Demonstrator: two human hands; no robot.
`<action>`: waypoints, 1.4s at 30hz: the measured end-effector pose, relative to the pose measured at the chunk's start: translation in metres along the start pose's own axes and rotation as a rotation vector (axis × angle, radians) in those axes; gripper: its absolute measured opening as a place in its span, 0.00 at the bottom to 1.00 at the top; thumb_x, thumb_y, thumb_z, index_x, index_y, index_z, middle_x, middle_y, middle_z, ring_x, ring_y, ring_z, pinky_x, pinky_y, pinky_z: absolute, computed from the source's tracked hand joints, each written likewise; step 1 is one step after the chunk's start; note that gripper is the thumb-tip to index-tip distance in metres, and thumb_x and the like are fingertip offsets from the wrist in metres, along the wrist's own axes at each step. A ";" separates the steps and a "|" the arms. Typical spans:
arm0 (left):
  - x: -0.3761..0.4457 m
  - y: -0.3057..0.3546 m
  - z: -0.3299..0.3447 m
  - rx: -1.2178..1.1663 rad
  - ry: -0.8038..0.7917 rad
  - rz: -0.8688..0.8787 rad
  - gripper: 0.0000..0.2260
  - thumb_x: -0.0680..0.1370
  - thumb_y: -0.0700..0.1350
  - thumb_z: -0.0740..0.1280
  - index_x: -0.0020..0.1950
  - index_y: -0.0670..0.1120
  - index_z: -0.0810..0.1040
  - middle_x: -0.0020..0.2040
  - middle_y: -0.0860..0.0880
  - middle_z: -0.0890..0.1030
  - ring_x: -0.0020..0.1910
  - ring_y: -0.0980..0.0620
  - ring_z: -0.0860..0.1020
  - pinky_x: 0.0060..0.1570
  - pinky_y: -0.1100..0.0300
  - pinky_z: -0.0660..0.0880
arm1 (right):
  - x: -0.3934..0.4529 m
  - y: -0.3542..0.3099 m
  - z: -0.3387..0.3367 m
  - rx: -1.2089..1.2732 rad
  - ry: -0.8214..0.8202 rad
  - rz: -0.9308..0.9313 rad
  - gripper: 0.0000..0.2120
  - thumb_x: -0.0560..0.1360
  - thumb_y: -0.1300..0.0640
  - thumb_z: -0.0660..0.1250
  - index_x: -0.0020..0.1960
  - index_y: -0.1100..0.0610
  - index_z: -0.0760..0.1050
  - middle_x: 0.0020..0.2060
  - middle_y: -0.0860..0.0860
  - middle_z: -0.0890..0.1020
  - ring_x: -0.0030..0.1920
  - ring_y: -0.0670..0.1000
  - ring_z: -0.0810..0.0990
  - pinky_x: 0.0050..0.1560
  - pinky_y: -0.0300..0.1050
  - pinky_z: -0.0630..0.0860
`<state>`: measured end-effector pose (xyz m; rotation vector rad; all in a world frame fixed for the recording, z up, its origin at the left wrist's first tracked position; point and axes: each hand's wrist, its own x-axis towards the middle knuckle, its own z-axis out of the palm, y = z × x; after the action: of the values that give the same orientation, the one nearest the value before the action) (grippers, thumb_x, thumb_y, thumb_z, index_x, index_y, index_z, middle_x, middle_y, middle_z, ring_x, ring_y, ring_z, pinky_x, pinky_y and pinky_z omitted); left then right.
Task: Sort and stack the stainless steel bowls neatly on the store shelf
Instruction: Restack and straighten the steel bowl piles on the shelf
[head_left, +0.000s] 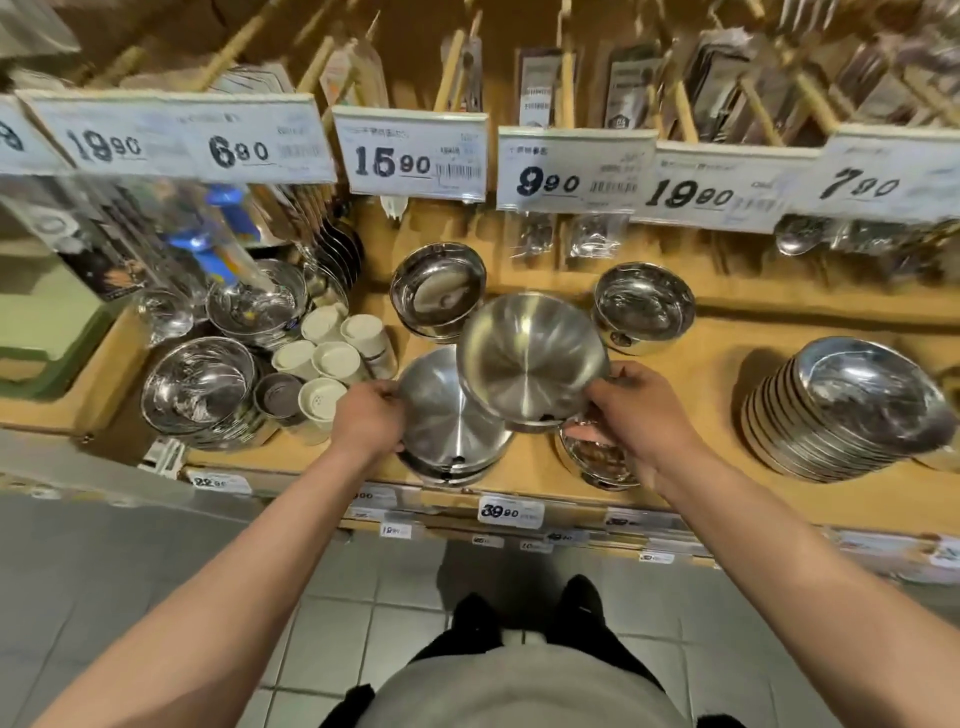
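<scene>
Mid-lift, one brushed steel bowl (530, 358) hangs tilted above the shelf (691, 364), just right of the front stack (447, 415).

Right hand (631, 410) pinches its near rim while left hand (366, 415) curls around the stack's edge; such a thin rim hold could slip, I judge, clattering the smooth, shiny bowl onto the stack.

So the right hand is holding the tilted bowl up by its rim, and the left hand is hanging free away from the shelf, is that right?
Not quite. The right hand does hold the tilted bowl by its rim, but the left hand is not hanging free: in the head view it grips the edge of the bowl stack at the front of the shelf.
</scene>
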<state>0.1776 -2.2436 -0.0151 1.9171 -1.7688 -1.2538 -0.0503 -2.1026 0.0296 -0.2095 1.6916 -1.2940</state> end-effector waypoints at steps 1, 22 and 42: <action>0.000 -0.002 0.000 0.021 0.000 0.005 0.08 0.78 0.40 0.65 0.50 0.47 0.84 0.41 0.47 0.84 0.33 0.43 0.85 0.37 0.47 0.85 | -0.001 0.004 0.006 -0.015 -0.007 0.000 0.09 0.79 0.67 0.67 0.58 0.62 0.76 0.47 0.61 0.86 0.40 0.58 0.88 0.36 0.48 0.86; -0.026 -0.002 0.014 0.025 0.082 0.068 0.13 0.78 0.38 0.67 0.62 0.42 0.81 0.56 0.42 0.84 0.57 0.42 0.81 0.51 0.57 0.72 | 0.009 0.033 0.058 -0.058 -0.002 0.008 0.09 0.79 0.63 0.68 0.57 0.56 0.73 0.58 0.60 0.81 0.43 0.58 0.88 0.33 0.43 0.84; -0.016 0.011 0.017 -0.082 0.000 0.037 0.19 0.82 0.39 0.59 0.73 0.46 0.75 0.63 0.42 0.82 0.61 0.40 0.80 0.62 0.45 0.77 | 0.031 0.021 0.058 -0.149 0.096 -0.023 0.04 0.75 0.61 0.69 0.44 0.59 0.74 0.45 0.61 0.82 0.32 0.53 0.85 0.34 0.45 0.84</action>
<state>0.1595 -2.2260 -0.0109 1.8315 -1.7174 -1.2925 -0.0145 -2.1515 -0.0041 -0.2590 1.8744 -1.2123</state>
